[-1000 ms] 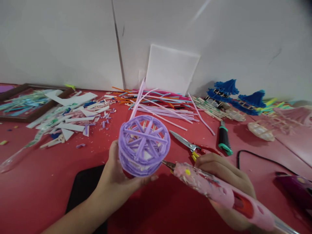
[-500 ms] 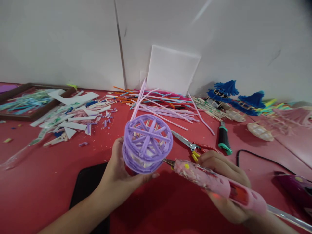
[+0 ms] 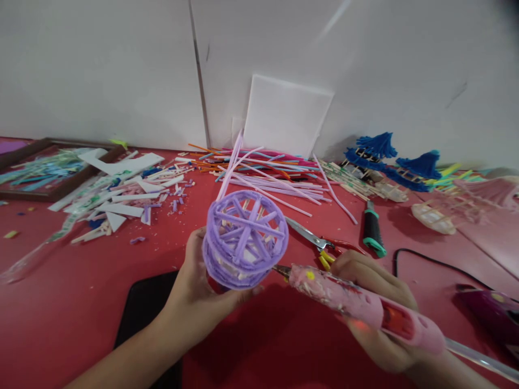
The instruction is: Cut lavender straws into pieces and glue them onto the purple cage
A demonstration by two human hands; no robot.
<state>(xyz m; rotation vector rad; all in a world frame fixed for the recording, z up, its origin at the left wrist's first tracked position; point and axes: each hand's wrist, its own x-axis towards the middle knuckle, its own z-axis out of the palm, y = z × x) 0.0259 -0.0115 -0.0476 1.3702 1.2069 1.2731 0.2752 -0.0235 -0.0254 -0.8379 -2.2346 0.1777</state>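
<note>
My left hand (image 3: 203, 294) is closed around the side of a round purple pipe-cleaner frame (image 3: 245, 232), its thumb along the lower edge. Crossed purple spokes fill the frame's top ring, and pale sticks show inside between the upper and lower rings. A pink hot glue gun (image 3: 336, 294) lies in the grip of my right hand (image 3: 377, 308), with a clear glue stick (image 3: 478, 362) coming out of its rear. The gun's metal nozzle meets the frame's lower right edge; whether it touches I cannot tell. Long purple pipe cleaners (image 3: 231, 167) rise behind the frame.
Scissors (image 3: 310, 237) and a utility knife (image 3: 372, 232) lie beyond my right hand. Pipe cleaners (image 3: 284, 186) are heaped near the wall. Paper scraps (image 3: 121, 197) lie left, blue pipe-cleaner models (image 3: 389, 162) at back right. A black flat object (image 3: 150, 313) sits under my left arm.
Almost nothing differs. The purple frame and the glue gun's nozzle have shifted by a very small amount; both hands keep their hold.
</note>
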